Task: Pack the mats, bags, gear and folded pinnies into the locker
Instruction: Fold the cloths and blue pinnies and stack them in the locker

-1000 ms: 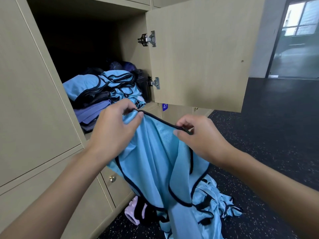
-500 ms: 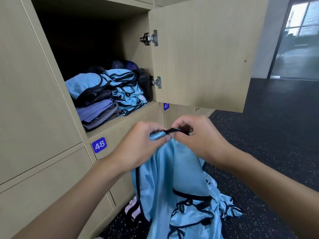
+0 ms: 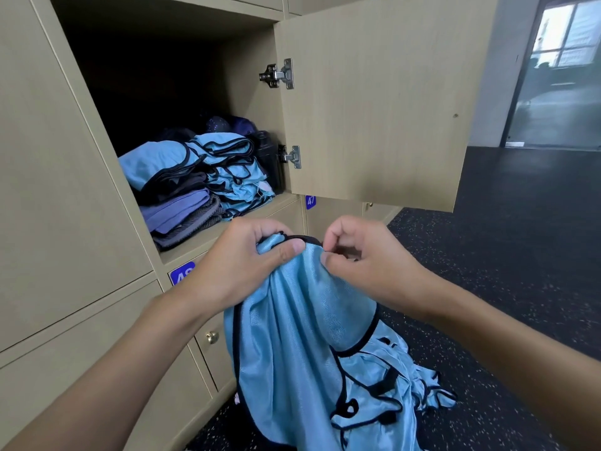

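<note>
Both hands, left hand (image 3: pixel 240 265) and right hand (image 3: pixel 364 258), pinch the pinny (image 3: pixel 302 346) at its top edge; it hangs toward six o'clock, locker (image 3: pixel 169 252) at eleven, nearer the left.

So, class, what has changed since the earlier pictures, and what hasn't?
The left hand and right hand, apart along the top edge of the blue pinny, came together, doubling it; both still pinch it. Locker stack, open door and floor pile unchanged.
</note>
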Tool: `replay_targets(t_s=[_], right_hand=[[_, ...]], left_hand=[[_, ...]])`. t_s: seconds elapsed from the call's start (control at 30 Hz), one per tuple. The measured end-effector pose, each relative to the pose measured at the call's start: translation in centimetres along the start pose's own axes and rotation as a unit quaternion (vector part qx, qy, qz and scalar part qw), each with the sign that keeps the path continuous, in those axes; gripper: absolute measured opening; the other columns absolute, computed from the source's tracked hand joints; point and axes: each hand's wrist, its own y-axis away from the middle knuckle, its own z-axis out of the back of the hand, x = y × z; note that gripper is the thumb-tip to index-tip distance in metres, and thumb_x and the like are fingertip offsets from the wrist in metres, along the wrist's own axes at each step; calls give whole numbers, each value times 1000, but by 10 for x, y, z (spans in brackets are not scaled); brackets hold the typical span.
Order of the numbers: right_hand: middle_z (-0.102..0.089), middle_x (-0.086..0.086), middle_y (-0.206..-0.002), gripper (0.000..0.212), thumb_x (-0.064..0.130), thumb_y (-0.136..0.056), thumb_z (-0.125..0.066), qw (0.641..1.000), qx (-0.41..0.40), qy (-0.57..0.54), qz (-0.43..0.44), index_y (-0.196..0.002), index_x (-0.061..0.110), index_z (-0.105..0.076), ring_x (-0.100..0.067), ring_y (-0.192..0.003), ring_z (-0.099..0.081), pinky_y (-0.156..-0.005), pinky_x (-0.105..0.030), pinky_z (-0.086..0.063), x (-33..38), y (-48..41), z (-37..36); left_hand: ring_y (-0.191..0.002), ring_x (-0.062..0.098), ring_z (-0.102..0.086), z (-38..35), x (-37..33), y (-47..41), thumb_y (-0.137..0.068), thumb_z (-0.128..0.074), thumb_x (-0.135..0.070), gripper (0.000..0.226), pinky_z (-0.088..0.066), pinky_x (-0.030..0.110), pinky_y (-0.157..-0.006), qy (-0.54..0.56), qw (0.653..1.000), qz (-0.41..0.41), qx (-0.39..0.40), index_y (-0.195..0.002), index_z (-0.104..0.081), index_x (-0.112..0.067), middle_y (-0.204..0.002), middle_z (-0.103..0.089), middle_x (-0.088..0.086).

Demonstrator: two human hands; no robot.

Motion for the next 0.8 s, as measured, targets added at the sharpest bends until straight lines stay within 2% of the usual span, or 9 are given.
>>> replay_targets(t_s=[0.13, 0.23, 0.3, 0.4, 0.5, 0.57, 0.6, 0.7, 0.8], right_hand=[[-55, 3, -63, 25, -3, -86, -64, 997, 25, -56, -41, -100, 12, -51, -10, -50, -41, -49, -17, -36, 1, -1, 0], [-65, -6, -72, 25, 3, -86, -69, 996, 52, -48, -52, -106, 14, -60, -10, -57, -53, -57, -20, -43, 2, -1, 3], [-66, -18, -80, 18, 6, -86, -71, 997, 43, -51, -44, -101, 13, -66, -13, -64, -55, -61, -23, -44, 3, 0, 3], [-54, -3, -63, 13, 3, -88, -68, 996, 21, -82, -38, -99, 9, -65, -13, -59, -44, -55, -21, -36, 1, -2, 3], [-49, 0, -60, 5, 2, -90, -65, 995, 17, -93, -25, -91, 7, -66, -19, -64, -42, -62, -29, -34, 0, -5, 2], [-51, -8, -66, 7, 5, -92, -64, 997, 27, -67, -18, -85, 7, -67, -21, -67, -44, -67, -33, -36, -1, -5, 1], [-52, -10, -68, 9, 8, -92, -65, 998, 37, -50, -18, -83, 8, -67, -21, -66, -44, -66, -34, -36, -2, -4, 1], [-65, -16, -78, 13, 20, -91, -69, 998, 56, -1, -31, -84, 10, -69, -29, -63, -50, -61, -42, -41, -4, -5, 1], [-68, -24, -86, 14, 21, -90, -70, 999, 18, 13, -41, -86, 8, -69, -20, -69, -51, -64, -43, -45, -5, -7, 3]], left_hand=[[-63, -4, -57, 3, 5, -2, -92, -68, -21, 11, -45, 15, -61, -38, 999, -7, -9, -82, -71, -24, -73, -67, -18], [-67, 6, -60, 12, 14, -4, -94, -66, -27, 11, -53, 36, -66, -105, 994, 16, -23, -83, -70, -26, -75, -67, -12], [-78, 13, -65, 18, 18, -4, -93, -68, -28, 8, -54, 41, -78, -153, 988, 35, -14, -85, -71, -27, -81, -70, -9], [-91, 12, -68, 14, 11, 0, -87, -75, -19, 10, -52, 27, -89, -99, 993, 46, 43, -97, -74, -22, -91, -74, -7], [-82, 3, -68, 3, 2, 2, -85, -78, -16, 18, -51, 13, -77, -37, 995, 47, 79, -103, -75, -16, -90, -76, -9], [-56, -1, -53, -1, -1, 1, -87, -76, -17, 4, -40, 11, -55, -40, 996, 32, 71, -87, -76, -12, -71, -70, -11], [-49, 0, -45, -2, 1, 0, -88, -75, -17, 10, -35, 12, -49, -39, 996, 30, 71, -81, -74, -11, -64, -65, -10], [-47, 2, -37, -7, -3, 4, -87, -76, -23, 17, -30, 15, -47, -17, 995, 43, 86, -80, -72, -7, -57, -56, -9], [-50, 1, -36, -19, -6, 9, -86, -76, -24, 15, -31, 15, -50, 29, 990, 54, 127, -88, -75, -9, -59, -51, -11]])
